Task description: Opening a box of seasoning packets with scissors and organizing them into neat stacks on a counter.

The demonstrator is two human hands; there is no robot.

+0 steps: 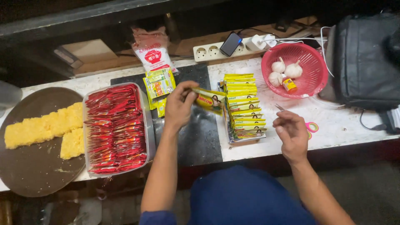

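Observation:
My left hand (179, 105) pinches a yellow seasoning sachet (209, 100) by its top edge, holding it over the dark mat (200, 137). To the right of that sachet lies a neat row of several matching yellow sachets (243, 106), overlapping each other on the white counter. My right hand (291, 133) is closed on small scissors (280, 107); a metal tip pokes out above the fingers and a pink handle loop (312, 126) shows at the right. The right hand hovers just right of the sachet row, apart from it.
A tray of several red sachets (116, 128) sits left of the mat, beside a dark round tray (33, 166) with dry noodle blocks (43, 127). A pink basket (310, 81) holds garlic bulbs. A black bag (366, 58), a power strip (212, 51) and loose packets (158, 83) line the back.

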